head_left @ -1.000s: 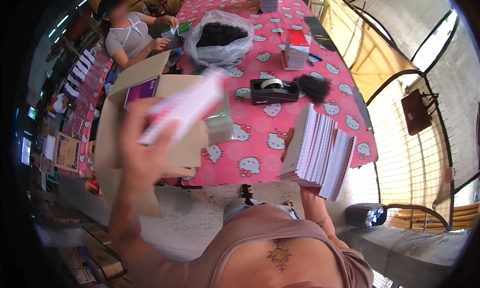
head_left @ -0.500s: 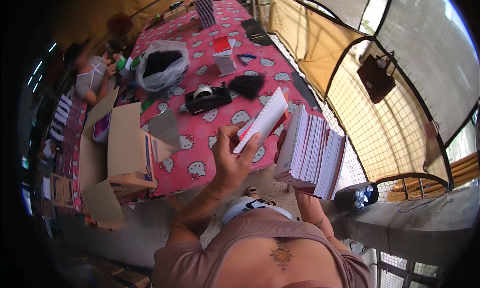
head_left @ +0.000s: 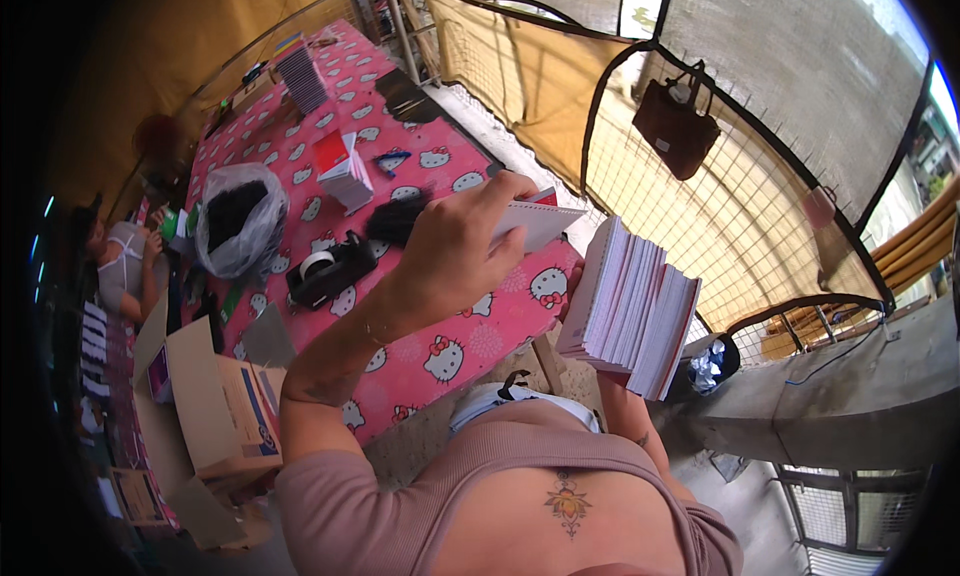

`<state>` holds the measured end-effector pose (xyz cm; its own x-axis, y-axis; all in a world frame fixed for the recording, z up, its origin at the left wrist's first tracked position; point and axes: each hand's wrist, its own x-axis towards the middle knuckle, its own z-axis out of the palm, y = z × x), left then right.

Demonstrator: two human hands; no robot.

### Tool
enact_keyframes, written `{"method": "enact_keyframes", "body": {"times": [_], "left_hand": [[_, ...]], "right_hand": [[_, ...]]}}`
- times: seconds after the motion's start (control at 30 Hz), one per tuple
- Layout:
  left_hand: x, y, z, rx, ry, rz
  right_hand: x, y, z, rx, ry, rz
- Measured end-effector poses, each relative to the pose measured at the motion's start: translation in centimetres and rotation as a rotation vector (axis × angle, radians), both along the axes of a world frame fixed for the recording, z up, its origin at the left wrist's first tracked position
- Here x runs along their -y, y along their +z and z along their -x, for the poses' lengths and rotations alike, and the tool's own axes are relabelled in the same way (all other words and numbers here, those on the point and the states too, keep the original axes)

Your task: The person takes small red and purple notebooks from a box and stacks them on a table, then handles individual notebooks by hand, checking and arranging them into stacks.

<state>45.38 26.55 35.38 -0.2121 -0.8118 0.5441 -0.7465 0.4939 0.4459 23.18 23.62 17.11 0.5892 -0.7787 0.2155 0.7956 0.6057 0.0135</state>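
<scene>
My left hand is closed on a thin booklet, white with a row of punched holes along one edge and a bit of red showing behind. It is held above the near right corner of the pink table. To its right, a thick stack of punched booklets stands on edge in my right hand. Most of that hand is hidden behind the stack; some fingers show at its left side. A smaller pile of booklets with a red top stands farther back on the table.
On the table are a black tape dispenser, black bristly strands, a clear bag of black material and a tall stack. An open carton stands left. A person sits beyond. A bin stands right.
My left hand has moved up and away from me, and the booklet in it has gone from steep to flatter. My view has turned to the right. The right hand still holds the stack.
</scene>
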Motion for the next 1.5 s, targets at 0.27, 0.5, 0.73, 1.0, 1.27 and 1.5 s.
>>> {"method": "enact_keyframes", "body": {"times": [0.27,0.5,0.73,1.0,1.27,1.5], "left_hand": [[12.0,0.7,3.7,0.202,-0.349,-0.68],[22.7,-0.6,11.7,0.272,-0.429,-1.098],[25.2,2.9,18.8,0.511,-0.084,-0.325],[25.7,-10.2,28.0,-0.239,0.103,0.379],[30.1,-12.9,26.7,-0.521,0.254,0.233],[35.2,-12.8,20.0,-0.214,0.417,0.34]], "right_hand": [[6.5,-1.2,4.6,-0.125,-0.132,-0.028],[14.5,-1.4,12.6,-0.198,-0.003,-0.069],[22.8,-0.2,19.3,-0.061,0.187,-0.151],[30.7,-0.7,20.4,-0.033,0.177,0.004],[37.4,-3.7,15.7,-0.069,0.233,0.061],[44.4,-3.5,6.9,-0.34,0.169,0.18]]}}
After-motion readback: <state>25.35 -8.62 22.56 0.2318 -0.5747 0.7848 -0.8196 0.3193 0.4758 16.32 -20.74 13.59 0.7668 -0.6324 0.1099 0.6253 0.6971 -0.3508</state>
